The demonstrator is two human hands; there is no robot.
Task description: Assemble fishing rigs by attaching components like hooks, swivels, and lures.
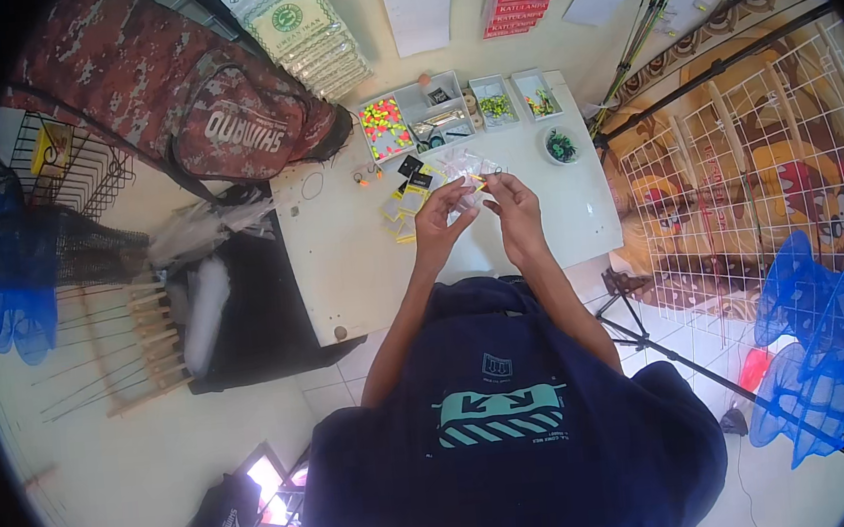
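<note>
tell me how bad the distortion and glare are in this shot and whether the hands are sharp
Head view: heavy fisheye bending, the white wire grid panel bows toward the dark rim; the pale floor at lower left washes out bright; the left hand and right hand over the white rectangular table are small and soft, so what they pinch is unclear.

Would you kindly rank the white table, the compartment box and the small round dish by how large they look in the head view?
1. White table, by far the largest.
2. Compartment box, with its section of bright beads.
3. Small round dish, the smallest.
All three lie at a similar distance, so the order looks reliable.
</note>
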